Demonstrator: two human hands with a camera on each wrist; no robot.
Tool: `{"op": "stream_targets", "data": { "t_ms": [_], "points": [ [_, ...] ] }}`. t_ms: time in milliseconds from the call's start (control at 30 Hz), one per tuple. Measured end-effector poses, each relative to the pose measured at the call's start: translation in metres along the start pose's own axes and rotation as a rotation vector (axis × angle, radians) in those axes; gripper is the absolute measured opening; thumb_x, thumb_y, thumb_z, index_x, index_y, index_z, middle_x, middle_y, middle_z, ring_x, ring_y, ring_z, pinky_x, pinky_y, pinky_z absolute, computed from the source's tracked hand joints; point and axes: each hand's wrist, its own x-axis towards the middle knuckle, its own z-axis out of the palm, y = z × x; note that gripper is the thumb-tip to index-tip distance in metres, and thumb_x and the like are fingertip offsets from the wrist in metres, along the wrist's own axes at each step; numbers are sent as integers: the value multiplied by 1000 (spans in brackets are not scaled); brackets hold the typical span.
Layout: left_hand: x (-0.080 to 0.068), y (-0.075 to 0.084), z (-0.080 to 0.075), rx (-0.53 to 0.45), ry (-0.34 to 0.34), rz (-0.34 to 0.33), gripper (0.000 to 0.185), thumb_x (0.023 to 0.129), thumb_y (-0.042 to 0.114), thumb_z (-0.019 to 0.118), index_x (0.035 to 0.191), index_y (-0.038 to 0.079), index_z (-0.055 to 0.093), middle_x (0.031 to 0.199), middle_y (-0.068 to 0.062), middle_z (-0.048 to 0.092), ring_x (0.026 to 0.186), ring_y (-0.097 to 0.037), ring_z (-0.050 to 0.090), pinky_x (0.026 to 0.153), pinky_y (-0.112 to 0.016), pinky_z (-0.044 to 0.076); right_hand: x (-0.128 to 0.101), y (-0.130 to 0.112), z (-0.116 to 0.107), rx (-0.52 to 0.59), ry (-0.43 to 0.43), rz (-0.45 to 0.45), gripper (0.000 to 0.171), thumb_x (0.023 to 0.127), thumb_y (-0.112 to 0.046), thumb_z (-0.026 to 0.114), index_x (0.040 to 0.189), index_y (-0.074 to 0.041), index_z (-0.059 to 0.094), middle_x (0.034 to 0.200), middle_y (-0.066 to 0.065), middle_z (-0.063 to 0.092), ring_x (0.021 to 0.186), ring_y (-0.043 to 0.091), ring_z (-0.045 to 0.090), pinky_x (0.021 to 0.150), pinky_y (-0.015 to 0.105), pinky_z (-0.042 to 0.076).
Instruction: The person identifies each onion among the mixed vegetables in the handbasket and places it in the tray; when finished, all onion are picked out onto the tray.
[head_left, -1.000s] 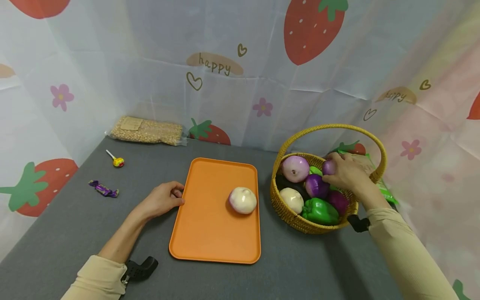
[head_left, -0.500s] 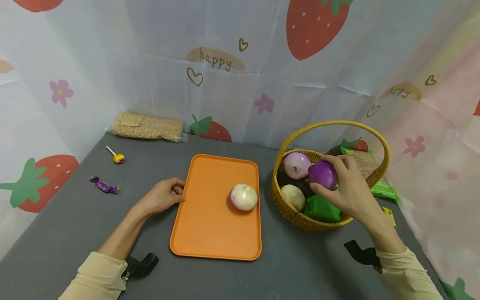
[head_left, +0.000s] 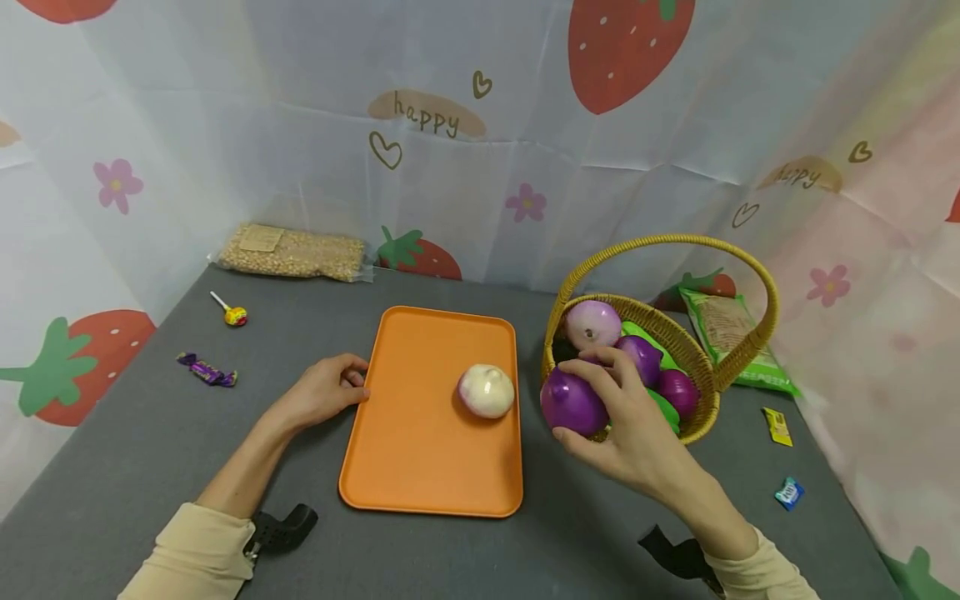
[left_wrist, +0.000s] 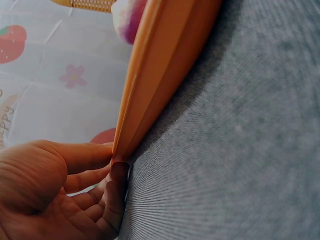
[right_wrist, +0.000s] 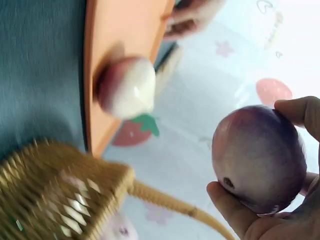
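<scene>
My right hand (head_left: 637, 437) grips a purple onion (head_left: 570, 404) between thumb and fingers. It holds the onion over the left front rim of the wicker basket (head_left: 692, 346); in the right wrist view the onion (right_wrist: 260, 157) shows a paler end with a dark spot. At the tray's left edge, the thumb and fingers of my left hand (head_left: 322, 396) pinch the rim of the orange tray (head_left: 420, 450). A white onion (head_left: 487, 392) with a purple tinge sits on the tray's right side. Inside the basket are a pale purple onion (head_left: 592, 323), darker onions (head_left: 677, 392) and green vegetables, partly hidden by my right hand.
A bag of grains (head_left: 292, 252) lies at the back left, with a lollipop (head_left: 234, 315) and a purple wrapped candy (head_left: 206, 369) nearer. Right of the basket are a green packet (head_left: 731, 333), a yellow sachet (head_left: 777, 427) and a blue candy (head_left: 789, 493).
My right hand has lifted a purple onion out of the basket and carried it left and nearer, toward the tray. My left hand stays at the tray's edge.
</scene>
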Motion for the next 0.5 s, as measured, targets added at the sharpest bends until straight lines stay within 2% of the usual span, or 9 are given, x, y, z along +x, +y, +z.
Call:
{"op": "stream_targets", "data": {
  "t_ms": [167,267,367,500],
  "points": [
    [-1,-1,0,6,4,-1,41,92,12,63,127,-7,55,98,-15,63,79,-17,56,72,-31,43,-3,-3,25,-11,-88,-60,60,76,-39,82,128,-19,57,129,3,54,108,19,60,84,38,57],
    [-1,0,0,5,4,-2,41,92,12,63,127,-7,55,98,-15,63,80,-17,56,72,-31,44,-4,-4,41,-47,-128,-115,61,76,-47,81,126,-20,60,126,0,61,113,17,59,90,38,54],
    [-1,0,0,3,1,-3,41,92,12,63,127,-7,55,98,-15,62,79,-17,56,72,-31,44,-4,-4,56,-56,-163,-142,62,75,-49,81,126,-20,61,125,-1,63,114,16,58,95,37,51],
    [-1,2,0,6,2,-6,40,92,12,63,127,-7,55,98,-14,62,79,-17,55,72,-31,43,-4,-5,70,-59,-186,-127,62,73,-46,84,125,-21,61,123,-1,62,113,15,58,95,36,51]
  ]
}}
